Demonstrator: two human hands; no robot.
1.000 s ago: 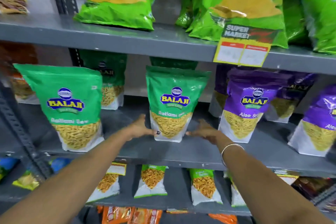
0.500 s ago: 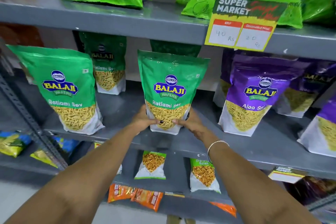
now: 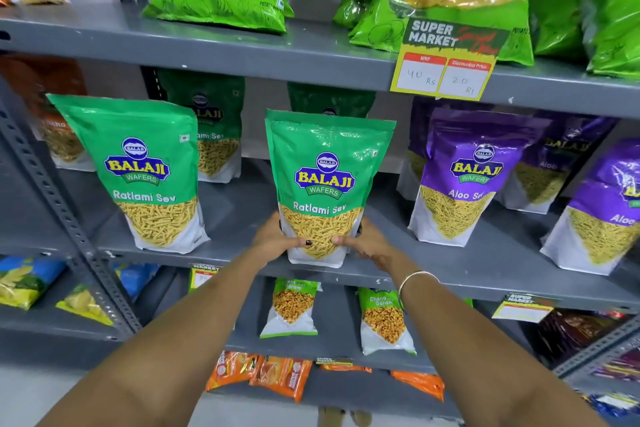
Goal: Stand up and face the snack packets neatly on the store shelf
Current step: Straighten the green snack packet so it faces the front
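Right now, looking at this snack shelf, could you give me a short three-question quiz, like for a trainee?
1. True or false: both hands grip the middle Ratlami Sev packet near its bottom.
2. Which colour are the Aloo Sev packets: A orange, B purple, C blue?
3. Fill in: the price tag lists an MRP of ___ Rs.

Key: 1 true, left hand and right hand on either side; 2 B; 3 40.

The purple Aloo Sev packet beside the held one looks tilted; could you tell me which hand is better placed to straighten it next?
Probably the right hand. It grips the Ratlami Sev packet on the side nearer the Aloo Sev packet, so its reach is short. The left hand would have to cross over.
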